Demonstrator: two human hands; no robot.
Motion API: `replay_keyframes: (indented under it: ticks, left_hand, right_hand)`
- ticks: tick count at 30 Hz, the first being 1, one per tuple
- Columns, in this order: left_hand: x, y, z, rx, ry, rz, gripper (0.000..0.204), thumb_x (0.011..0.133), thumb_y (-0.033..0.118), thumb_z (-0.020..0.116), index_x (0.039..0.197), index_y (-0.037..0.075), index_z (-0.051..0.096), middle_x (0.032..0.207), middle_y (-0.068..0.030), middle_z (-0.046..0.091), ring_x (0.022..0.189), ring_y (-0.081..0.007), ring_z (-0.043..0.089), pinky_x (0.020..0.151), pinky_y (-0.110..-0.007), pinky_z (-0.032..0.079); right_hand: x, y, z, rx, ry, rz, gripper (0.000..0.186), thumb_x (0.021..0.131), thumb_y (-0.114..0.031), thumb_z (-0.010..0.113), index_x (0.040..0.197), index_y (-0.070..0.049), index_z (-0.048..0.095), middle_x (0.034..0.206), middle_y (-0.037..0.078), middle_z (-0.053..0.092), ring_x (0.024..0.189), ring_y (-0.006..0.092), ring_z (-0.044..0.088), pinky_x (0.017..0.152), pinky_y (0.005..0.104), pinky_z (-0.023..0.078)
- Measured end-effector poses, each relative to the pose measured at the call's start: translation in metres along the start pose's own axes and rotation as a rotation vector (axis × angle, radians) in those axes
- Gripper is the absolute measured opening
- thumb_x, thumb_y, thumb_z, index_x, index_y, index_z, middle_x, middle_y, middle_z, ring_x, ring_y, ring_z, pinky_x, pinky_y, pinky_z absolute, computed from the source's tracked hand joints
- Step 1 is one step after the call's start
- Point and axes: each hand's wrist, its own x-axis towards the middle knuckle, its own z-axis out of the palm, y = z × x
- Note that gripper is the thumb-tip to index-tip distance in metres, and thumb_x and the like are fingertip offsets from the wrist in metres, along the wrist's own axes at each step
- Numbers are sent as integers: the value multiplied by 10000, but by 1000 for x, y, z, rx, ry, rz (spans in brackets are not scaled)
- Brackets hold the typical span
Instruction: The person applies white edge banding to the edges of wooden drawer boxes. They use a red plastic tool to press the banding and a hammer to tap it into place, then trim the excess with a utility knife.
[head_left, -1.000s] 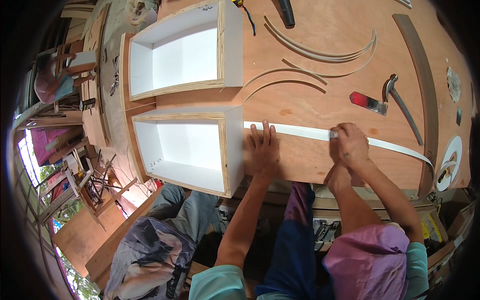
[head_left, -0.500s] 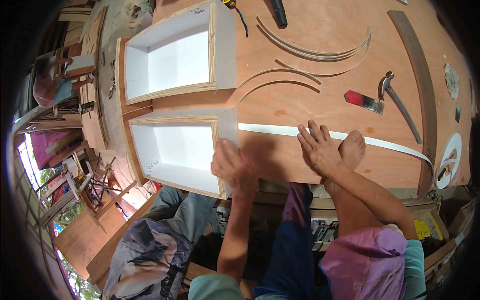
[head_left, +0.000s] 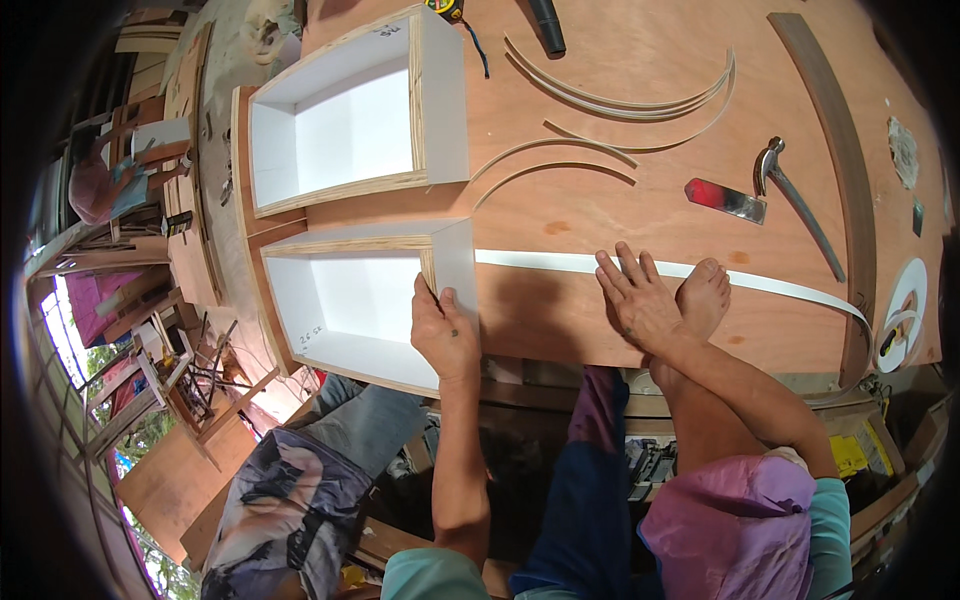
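My left hand (head_left: 445, 330) is closed over the plywood front edge of the nearer white box (head_left: 455, 260), its fingertips dipping inside the wall. This box is open-topped, with bare ply edges and pencil marks inside. A long white edge-banding strip (head_left: 560, 261) runs from the box's right side across the table. My right hand (head_left: 640, 298) lies flat with fingers stretched out, the fingertips on the strip and nothing gripped. Beside it a bare foot (head_left: 706, 298) rests on the table, its toes by the strip. The strip leads right to a white roll (head_left: 905, 312).
A second white box (head_left: 440, 110) sits behind the first. Curved offcut strips (head_left: 620, 105), a red-and-metal blade tool (head_left: 726, 201), a hammer (head_left: 795, 215), a dark wooden batten (head_left: 845, 170) and a tape measure (head_left: 446, 9) lie on the plywood table (head_left: 640, 220). People are nearby at left.
My left hand, blurred before, has shifted slightly left and now grips the nearer box's edge. My right hand stays in place on the strip.
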Motion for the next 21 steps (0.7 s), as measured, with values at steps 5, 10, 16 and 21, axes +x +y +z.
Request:
replay_keyframes:
  ticks: [5,10,16,21]
  left_hand:
    - [0,-2,0,-14,-23,-18,387,944,73,549,1286,-106,527,1114,-281,635,965,-419,640,838,-427,516]
    - [0,-1,-3,-6,-40,-29,393,943,81,554,1288,-107,529,1107,-279,639,956,-415,647,832,-427,519]
    - [-1,-6,1,19,-43,-15,398,939,86,568,1287,-103,530,1107,-268,643,952,-403,651,830,-420,522]
    - [0,0,-5,-8,-49,-75,426,937,99,571,1309,-100,507,1146,-267,632,998,-404,637,873,-416,512]
  right_hand:
    - [0,-1,3,-4,0,3,494,903,-178,536,1354,23,526,1547,148,350,1436,407,278,1122,580,290]
    - [0,-2,0,-11,-3,-2,487,905,-178,532,1349,21,532,1547,148,351,1432,409,284,1122,581,290]
    - [0,-3,-1,-19,-3,2,487,897,-172,541,1343,23,536,1542,152,358,1425,411,294,1119,584,291]
    - [3,-5,-2,-9,10,-12,487,893,-171,547,1341,22,537,1540,151,361,1421,413,297,1114,584,294]
